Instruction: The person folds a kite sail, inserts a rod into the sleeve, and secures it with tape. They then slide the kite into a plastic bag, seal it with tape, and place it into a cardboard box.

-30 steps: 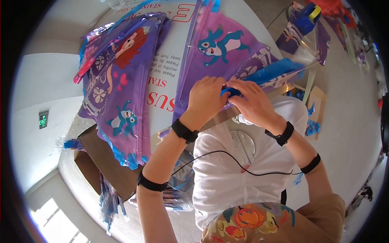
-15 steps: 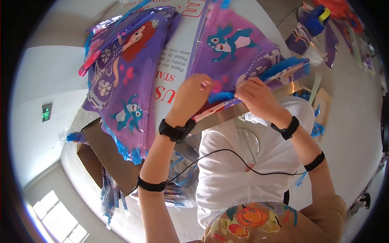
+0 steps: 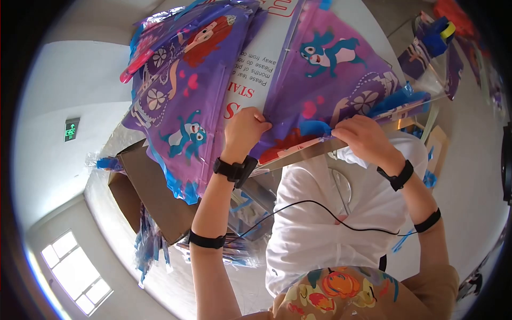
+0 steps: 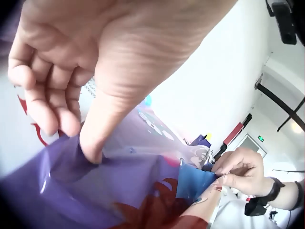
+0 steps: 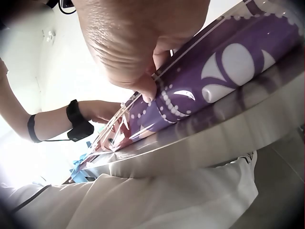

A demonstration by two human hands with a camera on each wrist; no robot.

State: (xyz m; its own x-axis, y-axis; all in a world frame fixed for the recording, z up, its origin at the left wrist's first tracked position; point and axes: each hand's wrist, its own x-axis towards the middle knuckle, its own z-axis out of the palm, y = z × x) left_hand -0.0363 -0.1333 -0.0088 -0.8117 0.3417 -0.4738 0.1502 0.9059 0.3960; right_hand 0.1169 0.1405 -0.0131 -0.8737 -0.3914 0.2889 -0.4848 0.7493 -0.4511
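A purple-and-pink printed plastic kite (image 3: 333, 80), with a blue animal and a red-haired figure on it, lies over the table's front edge. My right hand (image 3: 365, 140) pinches its near edge beside a blue strip (image 3: 314, 128). In the right wrist view the thumb (image 5: 147, 91) rests right at that edge, along a thin rod (image 5: 125, 110). My left hand (image 3: 244, 133) is at the kite's left side. Its thumb (image 4: 93, 148) touches the purple film in the left wrist view, while the other fingers curl loosely above.
Several similar printed kites (image 3: 184, 101) are stacked on the table's left. Red-lettered white sheeting (image 3: 250, 80) covers the tabletop. A cardboard box (image 3: 160, 192) stands below at left. At the far right is a blue tape dispenser (image 3: 434, 37). The table's metal edge (image 3: 304, 156) runs above the person's lap.
Both hands were together at the blue strip; the left hand has moved away left to the kite's side. The right hand stays pinching the edge. The head view has shifted.
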